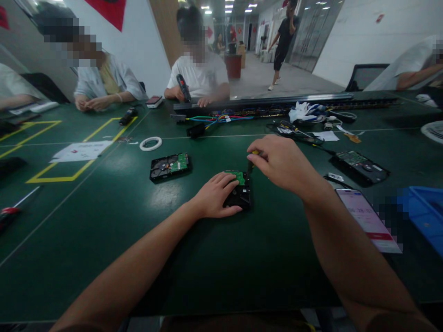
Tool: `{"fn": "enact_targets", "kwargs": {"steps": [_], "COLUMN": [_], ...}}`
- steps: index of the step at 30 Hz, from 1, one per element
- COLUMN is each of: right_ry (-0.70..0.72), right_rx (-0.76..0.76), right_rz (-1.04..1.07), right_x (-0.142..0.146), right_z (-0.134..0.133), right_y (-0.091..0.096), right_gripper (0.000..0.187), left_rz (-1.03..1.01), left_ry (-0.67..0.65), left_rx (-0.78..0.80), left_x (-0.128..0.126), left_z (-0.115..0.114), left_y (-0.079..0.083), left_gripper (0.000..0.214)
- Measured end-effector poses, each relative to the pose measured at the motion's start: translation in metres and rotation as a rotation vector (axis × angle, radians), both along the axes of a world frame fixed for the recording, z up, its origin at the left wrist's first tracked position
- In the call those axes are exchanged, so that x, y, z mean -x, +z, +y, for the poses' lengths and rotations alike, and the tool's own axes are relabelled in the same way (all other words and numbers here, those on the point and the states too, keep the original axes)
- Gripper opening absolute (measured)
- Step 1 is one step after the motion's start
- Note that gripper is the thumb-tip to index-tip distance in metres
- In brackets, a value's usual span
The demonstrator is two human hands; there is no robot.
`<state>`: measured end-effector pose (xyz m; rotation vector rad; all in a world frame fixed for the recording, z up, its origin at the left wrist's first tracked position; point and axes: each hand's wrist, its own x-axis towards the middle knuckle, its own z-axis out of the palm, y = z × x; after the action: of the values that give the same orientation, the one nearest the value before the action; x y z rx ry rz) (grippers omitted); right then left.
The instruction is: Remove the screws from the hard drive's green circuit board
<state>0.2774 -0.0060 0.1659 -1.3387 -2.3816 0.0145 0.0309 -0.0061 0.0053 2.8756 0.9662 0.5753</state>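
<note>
Our forearms cross the dark green table [104, 221]. Our left hand [216, 196] lies open on the small black hard drive with a green circuit board [241, 192] at mid-table, and our right hand [280, 163] pinches a yellow-handled black screwdriver [249, 162], upright at the drive's far corner.
</note>
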Motion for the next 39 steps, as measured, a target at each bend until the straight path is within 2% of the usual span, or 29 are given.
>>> {"fn": "enact_targets", "kwargs": {"steps": [9, 17, 26, 29, 33, 36, 39], "right_ry": [0.070, 0.007, -0.123, -0.097, 0.012, 0.130, 0.171], "right_rx": [0.064, 0.000, -0.004, -0.008, -0.004, 0.018, 0.039], "right_rz": [0.122, -0.002, -0.067, -0.075, -0.034, 0.020, 0.029], "right_x": [-0.0068, -0.0028, 0.0029, 0.0025, 0.0003, -0.0009, -0.0011], "right_z": [-0.0023, -0.0040, -0.0062, -0.0064, -0.0045, -0.0025, -0.0018], "right_y": [0.0001, 0.0023, 0.0025, 0.0027, 0.0001, -0.0033, -0.0057], "right_gripper": [0.026, 0.005, 0.032, 0.029, 0.011, 0.024, 0.037], "left_rz": [-0.006, -0.028, -0.013, -0.016, -0.014, -0.013, -0.015], "left_ry": [0.004, 0.010, 0.015, 0.016, 0.015, 0.014, 0.012], "left_rx": [0.006, 0.041, 0.049, 0.043, 0.030, 0.026, 0.032], "left_x": [0.0009, 0.0014, 0.0013, 0.0014, 0.0019, 0.0021, 0.0022], "left_z": [-0.0003, -0.0008, 0.0002, 0.0000, -0.0004, -0.0002, 0.0000], "left_y": [-0.0006, -0.0004, -0.0023, -0.0032, -0.0038, -0.0034, -0.0028], "left_gripper": [0.081, 0.081, 0.084, 0.083, 0.082, 0.083, 0.083]}}
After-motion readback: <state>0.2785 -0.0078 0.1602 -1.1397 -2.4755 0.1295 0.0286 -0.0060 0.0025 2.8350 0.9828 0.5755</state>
